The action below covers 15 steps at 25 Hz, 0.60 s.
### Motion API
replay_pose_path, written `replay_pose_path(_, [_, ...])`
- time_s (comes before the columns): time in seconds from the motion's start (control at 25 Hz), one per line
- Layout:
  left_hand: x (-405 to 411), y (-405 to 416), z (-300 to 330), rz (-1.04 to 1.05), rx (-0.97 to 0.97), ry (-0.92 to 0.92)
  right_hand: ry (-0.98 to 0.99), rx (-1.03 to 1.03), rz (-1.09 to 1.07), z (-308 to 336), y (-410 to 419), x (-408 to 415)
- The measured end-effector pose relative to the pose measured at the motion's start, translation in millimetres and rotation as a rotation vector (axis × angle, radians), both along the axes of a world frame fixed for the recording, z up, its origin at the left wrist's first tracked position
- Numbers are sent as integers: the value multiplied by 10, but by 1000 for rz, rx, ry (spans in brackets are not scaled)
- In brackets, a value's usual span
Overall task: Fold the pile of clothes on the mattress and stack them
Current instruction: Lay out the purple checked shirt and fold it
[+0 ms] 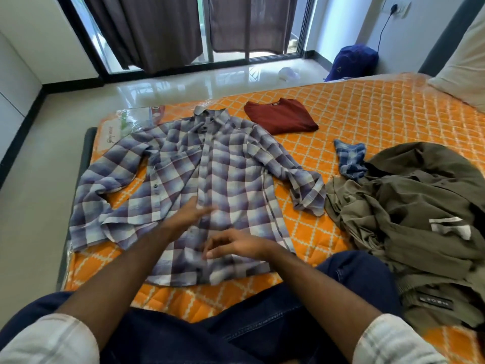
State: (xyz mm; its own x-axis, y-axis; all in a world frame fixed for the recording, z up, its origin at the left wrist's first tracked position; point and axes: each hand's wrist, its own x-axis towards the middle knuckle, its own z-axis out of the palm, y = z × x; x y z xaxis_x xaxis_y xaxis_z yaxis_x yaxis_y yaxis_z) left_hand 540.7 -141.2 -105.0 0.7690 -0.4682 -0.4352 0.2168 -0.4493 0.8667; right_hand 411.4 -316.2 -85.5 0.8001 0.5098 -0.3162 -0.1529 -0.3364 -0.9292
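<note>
Lying flat and face up on the orange mattress (367, 114), with the collar far from the person and the hem near the knees: the plaid shirt (210, 174). Running its long axis straight away from the body, along the button line. Spreading out to both sides, the sleeves, the left one bending over the mattress edge area, the right one reaching toward the olive pile (420, 219).

Hovering over or lightly touching the lower front of the shirt, near the button line, the left hand (189, 214), with fingers straight and pointing to the right; blurred, so contact is hard to confirm. Resting a little nearer to the body, on the cloth by the hem, the right hand (236, 245), with fingers loosely curled; holding no cloth, as far as can be seen. Both grips therefore relaxed, not pinching.

Judging the step: probably smoothing the front before folding the sides inward. Being nearer to the left sleeve, the left hand; being nearer to the right sleeve, the right hand.

Sitting beyond the shirt's right shoulder, already folded, the maroon garment (280, 116), likely the start of the stack. Peeking out from the olive pile, a small blue checked cloth (350, 158). Leaving little room at the left, where the mattress ends; more open room at the far right.
</note>
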Motion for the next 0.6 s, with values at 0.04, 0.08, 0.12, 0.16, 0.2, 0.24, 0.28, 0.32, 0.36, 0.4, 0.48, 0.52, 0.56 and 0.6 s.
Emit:
replay_pose_path(0.04, [-31, 16, -87, -26, 124, -104, -2, 30, -10, -62, -29, -10])
replay_pose_path(0.08, [-54, 24, -169, -8, 183, -152, -26, 54, -92, -135, -121, -20])
replay_pose_path(0.12, [-63, 65, -232, 37, 199, -151, -77, 61, -217, -163, -250, -48])
replay_pose_path(0.16, [-58, 121, -281, 65, 190, -127, -147, -24, -378, -247, -423, -58])
replay_pose_path(0.2, [-30, 175, -320, 79, 170, -100, -219, -162, -516, -335, -618, -78])
replay_pose_path(0.24, [4, 229, -363, 74, 158, -99, -281, -360, -605, -397, -793, -118])
replay_pose_path(0.28, [32, 265, -385, 65, 161, -128, -293, -548, -633, -464, -934, -162])
replay_pose_path(0.32, [42, 276, -382, 73, 173, -175, -256, -683, -619, -509, -1042, -201])
replay_pose_path(0.36, [45, 268, -382, 100, 183, -212, -186, -742, -589, -530, -1110, -238])
replay_pose_path(0.4, [35, 248, -385, 119, 182, -230, -120, -757, -550, -535, -1140, -259])
replay_pose_path(0.48, [17, 210, -375, 124, 171, -207, -31, -763, -460, -512, -1115, -266])
replay_pose_path(0.52, [13, 206, -371, 110, 161, -181, -15, -778, -435, -499, -1087, -266])
replay_pose_path(0.56, [6, 206, -373, 90, 158, -162, -9, -803, -436, -486, -1056, -267])
replay_pose_path(0.6, [3, 218, -389, 76, 162, -158, 1, -836, -439, -469, -1031, -265])
